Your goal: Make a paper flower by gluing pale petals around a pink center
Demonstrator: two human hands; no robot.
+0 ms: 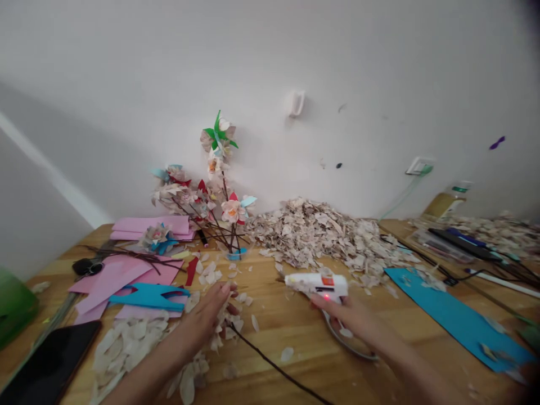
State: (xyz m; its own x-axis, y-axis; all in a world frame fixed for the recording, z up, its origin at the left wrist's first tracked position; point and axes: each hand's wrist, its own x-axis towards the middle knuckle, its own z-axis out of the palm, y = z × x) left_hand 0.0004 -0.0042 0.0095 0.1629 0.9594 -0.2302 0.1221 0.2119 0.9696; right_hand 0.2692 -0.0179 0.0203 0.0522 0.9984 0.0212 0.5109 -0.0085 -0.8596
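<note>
My right hand [337, 306] is wrapped round the handle of a white hot glue gun [314, 283]. Its nozzle points left, and a red light glows near my fingers. To the left, my left hand [213, 306] hovers low over the table with fingers loosely curved and apart, gripping nothing that I can see. Just below its fingers is the end of a thin dark twig [274, 364], which runs down to the right. Pale dried petals [221, 334] cluster at that end, partly hidden by the hand. More loose petals [133, 343] lie beneath my left forearm.
Handmade flowers on twigs [233, 211] stand at the back left. A big petal heap [312, 230] lies against the wall. Pink sheets [113, 275], a cut blue sheet [147, 296] and a phone [53, 360] are left; a blue strip [455, 320] is right.
</note>
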